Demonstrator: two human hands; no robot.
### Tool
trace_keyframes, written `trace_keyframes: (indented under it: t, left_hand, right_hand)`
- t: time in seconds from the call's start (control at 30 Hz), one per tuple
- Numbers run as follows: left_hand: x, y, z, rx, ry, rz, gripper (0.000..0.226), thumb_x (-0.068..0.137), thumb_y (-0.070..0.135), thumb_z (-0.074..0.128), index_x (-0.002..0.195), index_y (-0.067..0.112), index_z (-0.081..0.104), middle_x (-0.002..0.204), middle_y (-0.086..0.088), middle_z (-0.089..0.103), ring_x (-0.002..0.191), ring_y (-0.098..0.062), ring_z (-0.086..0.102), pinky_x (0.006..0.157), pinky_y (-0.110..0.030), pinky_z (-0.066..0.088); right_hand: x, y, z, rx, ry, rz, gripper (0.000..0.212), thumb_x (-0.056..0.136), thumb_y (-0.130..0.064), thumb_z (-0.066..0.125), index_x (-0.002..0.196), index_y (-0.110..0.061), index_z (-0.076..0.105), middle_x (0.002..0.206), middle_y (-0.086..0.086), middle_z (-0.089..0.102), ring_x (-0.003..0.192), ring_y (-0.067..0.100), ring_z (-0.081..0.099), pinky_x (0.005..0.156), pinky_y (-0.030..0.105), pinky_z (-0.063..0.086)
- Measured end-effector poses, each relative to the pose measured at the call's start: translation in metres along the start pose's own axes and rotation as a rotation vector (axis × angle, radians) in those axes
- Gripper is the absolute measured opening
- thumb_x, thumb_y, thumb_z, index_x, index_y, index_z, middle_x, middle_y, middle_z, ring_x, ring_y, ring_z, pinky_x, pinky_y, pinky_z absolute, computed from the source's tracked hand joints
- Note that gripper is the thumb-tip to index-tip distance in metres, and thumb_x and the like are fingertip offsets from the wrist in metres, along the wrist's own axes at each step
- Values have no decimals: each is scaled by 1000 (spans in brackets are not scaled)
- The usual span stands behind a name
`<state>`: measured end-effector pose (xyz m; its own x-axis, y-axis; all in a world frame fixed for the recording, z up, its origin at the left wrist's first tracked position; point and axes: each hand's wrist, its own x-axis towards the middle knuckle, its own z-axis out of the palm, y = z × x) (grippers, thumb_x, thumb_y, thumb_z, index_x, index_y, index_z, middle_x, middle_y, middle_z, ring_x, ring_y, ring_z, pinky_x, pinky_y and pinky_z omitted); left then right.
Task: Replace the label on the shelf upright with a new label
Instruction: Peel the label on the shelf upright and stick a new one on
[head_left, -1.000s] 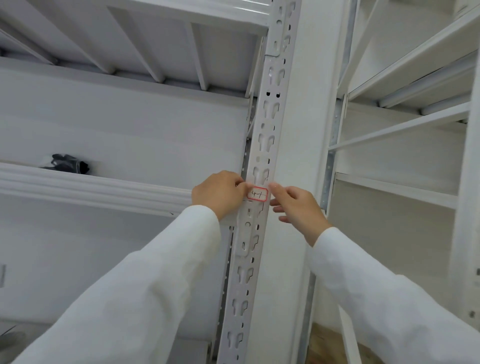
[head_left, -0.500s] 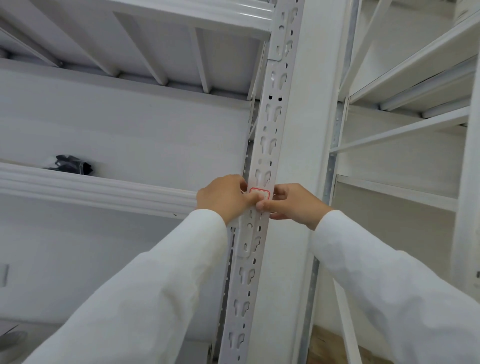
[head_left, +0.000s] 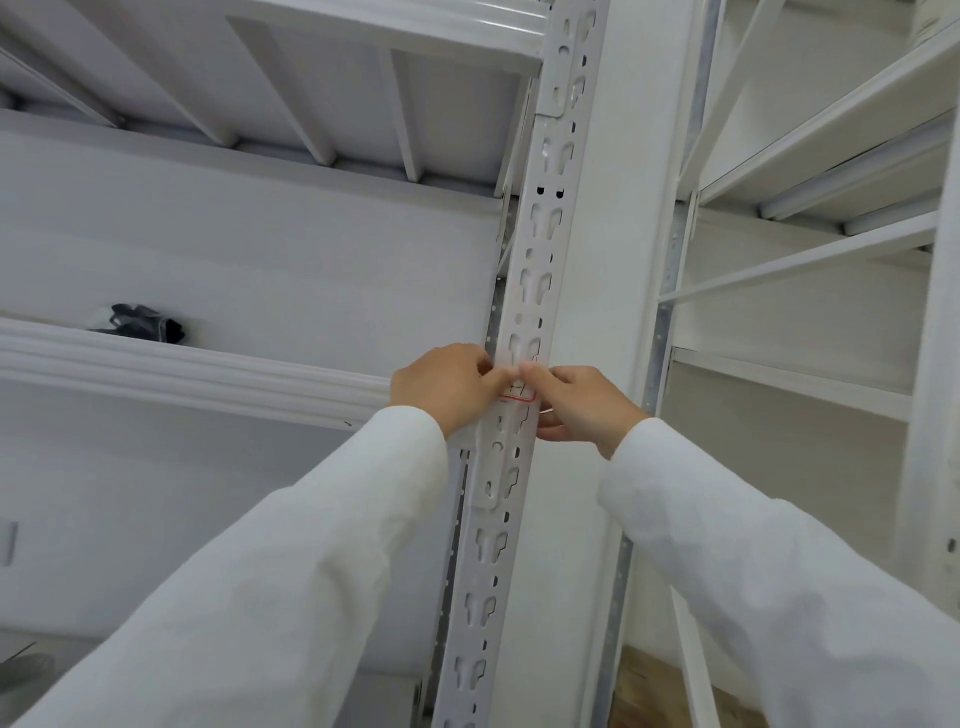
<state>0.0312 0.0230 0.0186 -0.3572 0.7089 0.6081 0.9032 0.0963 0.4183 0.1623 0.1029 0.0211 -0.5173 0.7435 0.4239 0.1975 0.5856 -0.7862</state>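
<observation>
As both thumbs close in, the label (head_left: 518, 391) gets pressed onto the shelf upright (head_left: 535, 270).
Left hand (head_left: 444, 387) at 9 o'clock, right hand (head_left: 582, 402) at 3, fingertips now narrowed over its top edge; sticking looks nearly done.

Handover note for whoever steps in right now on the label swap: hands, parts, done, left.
Left hand: fingertips on the left side of the label, against the shelf upright.
Right hand: fingertips on the label's top right.
Label: white with a red border and handwritten marks, on the front face of the upright at shelf-beam height, partly covered by the fingers.
Done: cannot tell from this view whether this is the old label or the new one.
Left: check which it is; if old, peel it and fit the new one; if new, press the edges flat.
</observation>
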Motion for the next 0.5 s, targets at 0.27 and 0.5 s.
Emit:
trace_keyframes:
  t: [0.27, 0.5]
  left_hand:
    - [-4, -1, 0, 28, 1, 40, 23, 91, 44, 51, 93, 22, 56, 101, 0, 62, 89, -20, 52, 70, -29, 33]
    - [-12, -14, 6, -24, -56, 90, 34, 94, 20, 31, 111, 30, 59, 108, -1, 61, 94, -24, 54, 77, -34, 44]
  right_hand:
    - [-3, 3, -2, -75, -39, -94, 26, 95, -22, 52, 102, 1, 61, 110, 20, 66, 94, 25, 67, 82, 29, 56]
    - [-5, 1, 10, -42, 42, -68, 19, 75, -32, 76, 81, -19, 63, 87, 2, 67, 83, 16, 67, 76, 30, 57]
